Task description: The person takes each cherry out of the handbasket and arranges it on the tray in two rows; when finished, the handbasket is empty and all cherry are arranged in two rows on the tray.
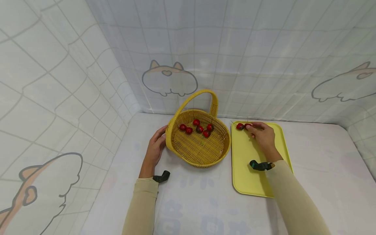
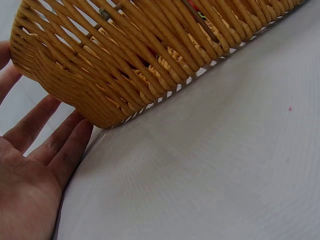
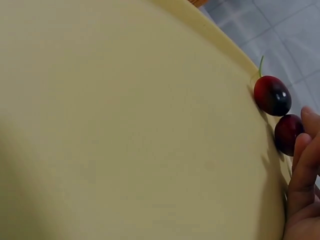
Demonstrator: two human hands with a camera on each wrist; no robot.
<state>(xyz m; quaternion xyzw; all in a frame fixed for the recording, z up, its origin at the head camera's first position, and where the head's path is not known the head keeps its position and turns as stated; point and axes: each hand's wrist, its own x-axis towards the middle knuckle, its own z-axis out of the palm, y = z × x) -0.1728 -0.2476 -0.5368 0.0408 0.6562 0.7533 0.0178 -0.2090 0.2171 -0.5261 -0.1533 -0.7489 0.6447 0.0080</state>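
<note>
My left hand (image 1: 155, 147) rests against the left side of a yellow woven basket (image 1: 202, 164); in the left wrist view its fingers (image 2: 65, 145) are extended along the wicker wall. Several dark red cherries (image 1: 196, 122) lie inside, toward the back. At the far edge of a yellow tray (image 1: 243, 163), my right hand (image 1: 264, 137) pinches a cherry (image 3: 288, 134) between thumb and fingertips. Another cherry (image 3: 272, 95) with a green stem sits right beside that one, by the tray's rim.
The basket's tall arched handle (image 1: 188, 101) rises over its left and back side. Basket and tray stand close together on a table with a pale cloth (image 1: 188, 202). Behind them and at the left are walls with a grid pattern (image 1: 235, 65).
</note>
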